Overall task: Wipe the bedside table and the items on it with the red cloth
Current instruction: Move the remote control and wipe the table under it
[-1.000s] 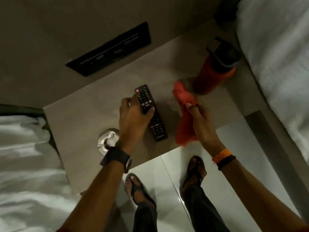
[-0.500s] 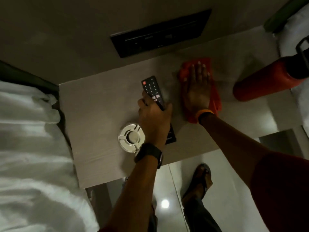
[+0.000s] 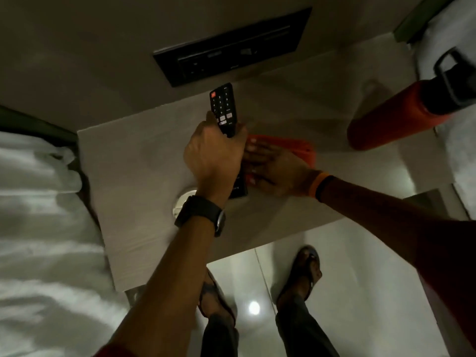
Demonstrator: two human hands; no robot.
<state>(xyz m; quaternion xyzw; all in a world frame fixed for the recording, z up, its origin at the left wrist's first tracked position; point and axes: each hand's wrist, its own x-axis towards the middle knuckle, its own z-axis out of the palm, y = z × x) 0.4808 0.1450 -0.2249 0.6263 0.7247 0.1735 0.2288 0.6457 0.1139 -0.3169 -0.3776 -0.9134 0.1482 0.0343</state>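
Your left fingers (image 3: 238,130) are curled shut around the lower half of the black remote (image 3: 222,106), lifting it off the counter (image 3: 134,161) with its button end tilted up toward the wall. Your right fingers (image 3: 253,150) lie spread and flat, gripping nothing, pressing the red cloth (image 3: 296,148) onto the counter just beside and partly under the raised remote.

As for progress, you look to be mid-wipe on the middle patch of the counter, the spot the remote would cover. Nothing shows which other parts are already clean. Judging by the layout, the remote itself, the round white dish (image 3: 184,202) half hidden behind your left wrist, and the red bottle (image 3: 386,119) standing near the right edge appear untouched by the cloth at this moment.

Your left hand (image 3: 213,153) comes in straight from below, watch on the wrist, forearm raised. Your right hand (image 3: 278,171) reaches across from the right, palm down, wrist low and banded in orange, arm nearly level with the surface.
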